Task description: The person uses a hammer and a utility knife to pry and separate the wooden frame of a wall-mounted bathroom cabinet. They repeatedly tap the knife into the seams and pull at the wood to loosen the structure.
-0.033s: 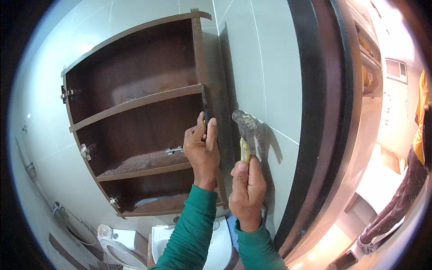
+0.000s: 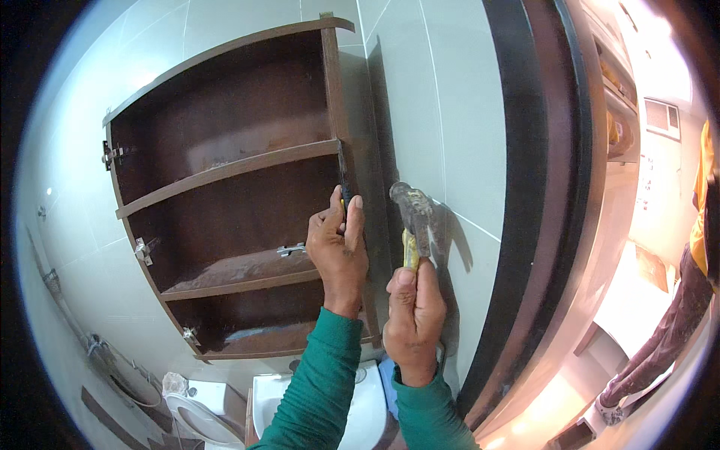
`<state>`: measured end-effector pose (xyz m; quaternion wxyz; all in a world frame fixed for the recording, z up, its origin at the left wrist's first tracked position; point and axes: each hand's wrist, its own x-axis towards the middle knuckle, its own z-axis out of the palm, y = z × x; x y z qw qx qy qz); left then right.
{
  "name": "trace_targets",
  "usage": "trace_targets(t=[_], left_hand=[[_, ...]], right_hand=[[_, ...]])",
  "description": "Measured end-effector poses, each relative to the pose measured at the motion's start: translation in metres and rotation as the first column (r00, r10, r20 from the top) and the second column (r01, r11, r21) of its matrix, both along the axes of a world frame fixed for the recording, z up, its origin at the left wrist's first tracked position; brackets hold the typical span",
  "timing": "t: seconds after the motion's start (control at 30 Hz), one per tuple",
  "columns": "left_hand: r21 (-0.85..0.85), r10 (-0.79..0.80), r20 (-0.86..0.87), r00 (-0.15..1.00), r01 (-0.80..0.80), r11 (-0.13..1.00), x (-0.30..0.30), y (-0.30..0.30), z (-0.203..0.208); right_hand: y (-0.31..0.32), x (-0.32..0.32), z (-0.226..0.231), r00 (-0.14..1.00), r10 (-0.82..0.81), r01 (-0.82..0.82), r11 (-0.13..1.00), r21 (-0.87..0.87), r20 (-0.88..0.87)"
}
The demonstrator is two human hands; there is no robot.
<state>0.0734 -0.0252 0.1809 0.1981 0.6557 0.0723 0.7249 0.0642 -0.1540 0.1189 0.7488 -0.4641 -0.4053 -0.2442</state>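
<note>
My left hand is closed on a slim tool with a black-and-yellow handle. Its narrow blade points up along the right upright of a brown wooden wall cabinet, by the end of the upper shelf. Whether it is a chisel or a screwdriver I cannot tell. To the right, my right hand grips a hammer by its yellow handle, thumb along the front. The worn metal head is raised near the tiled wall, apart from the slim tool.
Metal hinges sit on the doorless cabinet's left edge; another hinge piece is inside. Below are a white basin and a toilet. A dark door frame stands at right, with a person's trouser leg beyond.
</note>
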Motion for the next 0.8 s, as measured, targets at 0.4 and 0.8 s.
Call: trace_targets(t=[0.4, 0.8], left_hand=[[0.004, 0.054, 0.027, 0.998, -0.054, 0.999, 0.002, -0.006, 0.002], [0.006, 0.043, 0.052, 0.998, -0.043, 0.999, 0.004, -0.006, 0.003]], right_hand=[[-0.004, 0.016, 0.031, 0.997, 0.003, 0.005, 0.993, -0.119, 0.071], [0.011, 0.028, 0.068, 0.988, -0.069, 0.079, 0.994, -0.071, 0.139]])
